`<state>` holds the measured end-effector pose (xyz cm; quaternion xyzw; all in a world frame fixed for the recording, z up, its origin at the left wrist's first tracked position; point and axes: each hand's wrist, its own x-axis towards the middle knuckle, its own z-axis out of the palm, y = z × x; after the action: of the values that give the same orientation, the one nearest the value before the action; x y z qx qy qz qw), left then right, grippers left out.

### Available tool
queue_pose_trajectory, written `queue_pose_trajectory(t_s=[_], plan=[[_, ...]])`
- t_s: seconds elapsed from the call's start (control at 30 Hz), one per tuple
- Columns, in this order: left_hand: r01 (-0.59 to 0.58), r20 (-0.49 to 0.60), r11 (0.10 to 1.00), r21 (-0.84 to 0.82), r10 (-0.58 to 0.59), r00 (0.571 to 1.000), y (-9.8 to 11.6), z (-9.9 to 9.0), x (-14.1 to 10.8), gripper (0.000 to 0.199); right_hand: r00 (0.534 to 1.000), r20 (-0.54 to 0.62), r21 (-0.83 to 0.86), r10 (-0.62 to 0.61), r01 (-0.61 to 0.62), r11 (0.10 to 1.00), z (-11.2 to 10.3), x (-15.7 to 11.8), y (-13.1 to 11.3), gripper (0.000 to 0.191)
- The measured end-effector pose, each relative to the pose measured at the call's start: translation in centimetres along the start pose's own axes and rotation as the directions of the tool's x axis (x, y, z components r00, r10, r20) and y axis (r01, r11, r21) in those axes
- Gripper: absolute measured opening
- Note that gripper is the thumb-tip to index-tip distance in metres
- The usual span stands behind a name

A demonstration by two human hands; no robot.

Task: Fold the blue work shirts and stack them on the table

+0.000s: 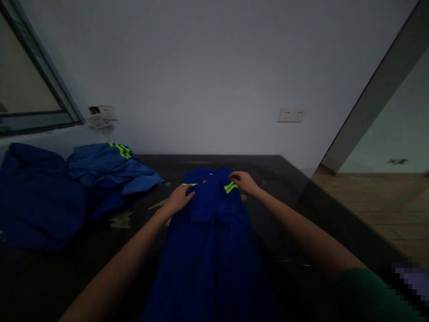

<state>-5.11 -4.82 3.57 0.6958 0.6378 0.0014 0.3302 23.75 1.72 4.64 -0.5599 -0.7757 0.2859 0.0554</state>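
Working over a long, creased blue garment (209,205), lying from bottom centre to mid-frame on a glossy dark table (278,223). Touching its left edge with the left hand (180,197), parting thumb and fingers. Curling the right hand (244,180) at the right shoulder, beside yellow-green stripes (231,187); not clearly showing whether pinching. Seeing rumpled blue cloth (107,163) heaping at left, wall (201,80) rising beyond.

Between your two hands, the blue garment (217,237) is of matt cloth, with bright yellow-green bands that look smooth; beyond your hands the wall (208,80) is smooth and matt, and under them the dark table (281,214) looks smooth, slightly glossy
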Motion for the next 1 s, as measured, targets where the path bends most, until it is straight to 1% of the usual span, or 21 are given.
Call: queue_pose_trajectory(t_s=[0.03,0.07,0.1,0.17,0.23,0.3,0.33,0.37,0.4,0.43,0.47,0.5,0.53,0.6,0.63,0.7,0.77,0.83,0.9,0.93,1.0], plan=[[0.089,-0.051,0.994,0.062,-0.085,0.995,-0.4,0.3,0.8,0.048,0.999,0.007,-0.047,0.041,-0.041,0.998,0.4,1.6,1.1,0.031],[0.156,-0.078,0.981,0.115,-0.147,0.986,-0.8,0.8,1.4,0.050,0.998,0.011,-0.082,0.065,-0.064,0.995,0.9,3.0,2.0,0.033],[0.197,-0.085,0.968,0.154,-0.186,0.979,-1.1,1.4,1.9,0.051,0.997,0.012,-0.107,0.075,-0.073,0.992,1.5,4.3,2.8,0.034],[0.227,-0.088,0.957,0.183,-0.214,0.973,-1.7,2.4,2.5,0.048,0.997,0.011,-0.135,0.075,-0.073,0.988,2.8,6.3,3.8,0.035],[0.231,-0.128,0.961,0.154,-0.213,0.969,-2.1,3.1,2.8,0.038,0.997,0.020,-0.166,0.079,-0.075,0.983,4.1,7.8,4.6,0.034],[0.216,-0.167,0.976,0.023,-0.209,0.963,-2.4,3.3,3.2,0.025,0.995,0.035,-0.197,0.089,-0.080,0.977,5.0,9.0,5.2,0.030],[0.211,-0.174,0.973,-0.093,-0.224,0.959,-2.6,3.4,3.4,0.021,0.995,0.040,-0.210,0.094,-0.083,0.974,5.3,9.5,5.6,0.027],[0.215,-0.178,0.948,-0.233,-0.259,0.949,-2.6,3.4,3.6,0.019,0.994,0.043,-0.222,0.098,-0.086,0.971,5.5,10.0,5.9,0.024],[0.223,-0.179,0.900,-0.375,-0.307,0.935,-2.7,3.4,3.7,0.021,0.994,0.040,-0.231,0.102,-0.090,0.969,5.6,10.4,6.3,0.022],[0.228,-0.177,0.837,-0.497,-0.355,0.918,-2.7,3.4,3.9,0.026,0.994,0.032,-0.238,0.107,-0.096,0.966,5.7,10.9,6.6,0.022],[0.227,-0.172,0.780,-0.584,-0.392,0.904,-2.7,3.5,4.0,0.034,0.993,0.020,-0.242,0.114,-0.106,0.964,5.7,11.3,7.0,0.023],[0.218,-0.167,0.743,-0.633,-0.406,0.899,-2.7,3.6,4.0,0.046,0.992,0.006,-0.244,0.124,-0.118,0.962,5.8,11.6,7.3,0.025],[0.199,-0.164,0.731,-0.653,-0.393,0.905,-2.7,3.7,4.1,0.063,0.991,-0.006,-0.245,0.135,-0.133,0.960,5.9,11.9,7.5,0.026],[0.151,-0.148,0.753,-0.640,-0.313,0.938,-2.9,3.7,4.1,0.094,0.986,-0.026,-0.248,0.163,-0.164,0.955,6.4,12.0,7.7,0.028],[0.129,-0.143,0.771,-0.624,-0.274,0.951,-3.1,3.6,4.2,0.104,0.984,-0.036,-0.253,0.175,-0.178,0.951,6.8,11.9,7.7,0.029],[0.094,-0.162,0.813,-0.574,-0.226,0.961,-3.7,3.2,4.2,0.109,0.981,-0.065,-0.268,0.183,-0.194,0.944,7.7,11.2,7.4,0.030],[0.088,-0.178,0.867,-0.490,-0.198,0.964,-4.3,2.7,4.3,0.104,0.982,-0.095,-0.312,0.160,-0.182,0.932,8.5,10.3,7.0,0.032],[0.120,-0.141,0.921,-0.371,-0.183,0.973,-4.7,2.5,4.1,0.092,0.984,-0.110,-0.362,0.138,-0.169,0.917,9.0,9.6,6.5,0.033],[0.162,-0.101,0.959,-0.234,-0.190,0.977,-4.5,2.2,3.6,0.082,0.982,-0.131,-0.380,0.135,-0.176,0.908,8.7,9.2,6.0,0.032],[0.171,-0.119,0.973,-0.156,-0.191,0.974,-4.2,2.0,3.3,0.079,0.979,-0.153,-0.367,0.135,-0.183,0.912,8.2,9.2,5.6,0.030],[0.165,-0.235,0.986,0.016,-0.156,0.959,-3.2,1.4,2.7,0.075,0.976,-0.198,-0.309,0.091,-0.150,0.939,6.6,8.9,4.5,0.026]])
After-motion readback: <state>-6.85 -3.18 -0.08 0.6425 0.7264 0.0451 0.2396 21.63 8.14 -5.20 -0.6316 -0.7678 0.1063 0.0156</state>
